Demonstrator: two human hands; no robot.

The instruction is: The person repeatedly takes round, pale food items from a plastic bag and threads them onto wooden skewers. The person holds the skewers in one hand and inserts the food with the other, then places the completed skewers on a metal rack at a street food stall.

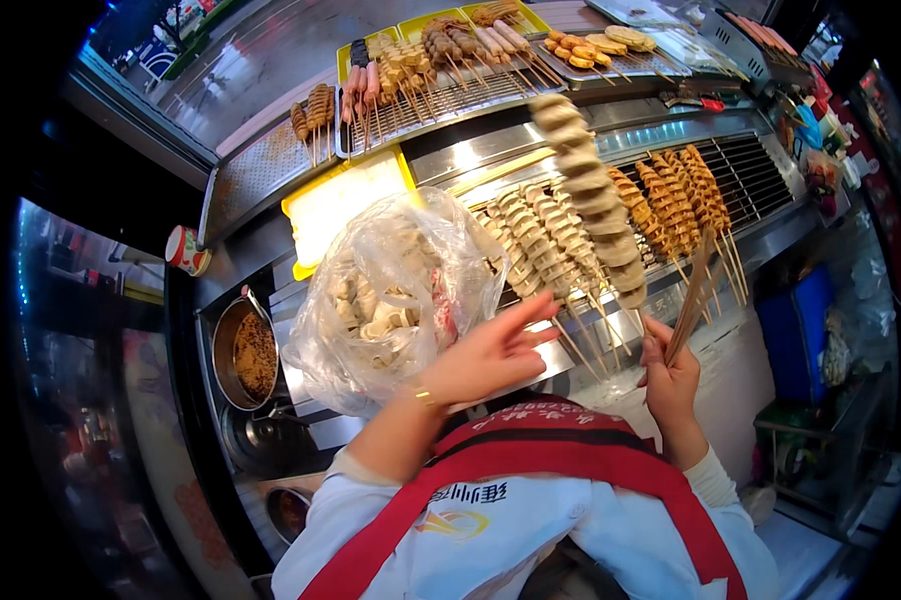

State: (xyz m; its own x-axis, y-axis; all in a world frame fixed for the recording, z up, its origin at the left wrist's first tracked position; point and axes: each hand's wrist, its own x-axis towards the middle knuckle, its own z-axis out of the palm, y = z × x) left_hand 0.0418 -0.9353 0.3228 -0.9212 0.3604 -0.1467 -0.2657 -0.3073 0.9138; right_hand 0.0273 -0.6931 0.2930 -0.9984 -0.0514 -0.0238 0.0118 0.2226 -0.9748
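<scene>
My right hand [669, 365] grips a bundle of bare wooden skewers [694, 300] and the stick of one long spiral-cut pale food skewer [589, 187], which stands up over the grill and looks blurred. My left hand [506, 345] holds nothing, its fingers apart, just left of that stick. Several pale spiral skewers [533, 232] lie on the grill between the hands, their sticks towards me. Browned spiral skewers [671, 199] lie on the grill farther right. Beside my left forearm sits a clear plastic bag [398, 300] of pale, folded food pieces.
A yellow tray [300, 221] lies behind the bag. Racks of assorted skewers [413, 67] line the back edge. At the left are a pot of seasoning [248, 352] and a printed tub [187, 250]. The bare grill grate [750, 176] shows at the right.
</scene>
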